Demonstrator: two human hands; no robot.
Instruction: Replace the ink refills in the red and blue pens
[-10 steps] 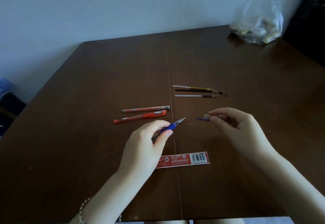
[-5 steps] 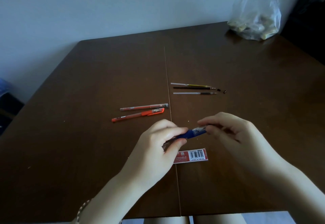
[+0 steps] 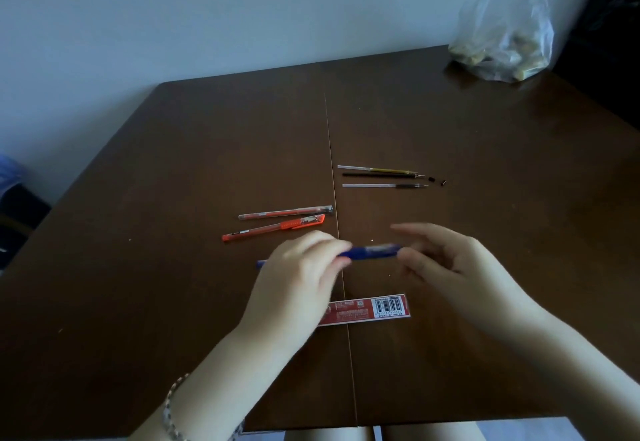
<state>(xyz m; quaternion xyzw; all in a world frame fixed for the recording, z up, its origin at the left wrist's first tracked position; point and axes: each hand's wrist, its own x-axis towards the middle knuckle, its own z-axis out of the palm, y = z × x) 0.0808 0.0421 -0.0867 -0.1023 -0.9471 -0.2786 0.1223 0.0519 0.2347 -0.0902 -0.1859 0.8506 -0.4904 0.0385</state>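
Two hands are seen meeting over the near middle of a dark wooden desk (image 3: 173, 170), with the blue pen (image 3: 372, 251) held level between them, just above the surface. The left hand (image 3: 298, 281) is closed around the pen's rear half, whose tail pokes out to the left. The right hand (image 3: 446, 264) is at the pen's other end with its fingers loosened, and whether it is gripping cannot be told through the blur. A second earlier the pen's point was bare and a small blue cap was pinched apart from it in the right hand; now the cap has been pushed on. From this it is judged that the blue pen's refill is done and the pen is closed.

Just beyond the hands, a red pen (image 3: 273, 227) and a clear red barrel (image 3: 285, 212) are laid side by side. Further back, three thin refills (image 3: 381, 177) and two tiny dark caps (image 3: 437, 181) are set out. A red barcoded packet (image 3: 370, 309) is lying near the hands, partly hidden under the left one. A plastic bag (image 3: 502, 35) is placed at the far right corner.
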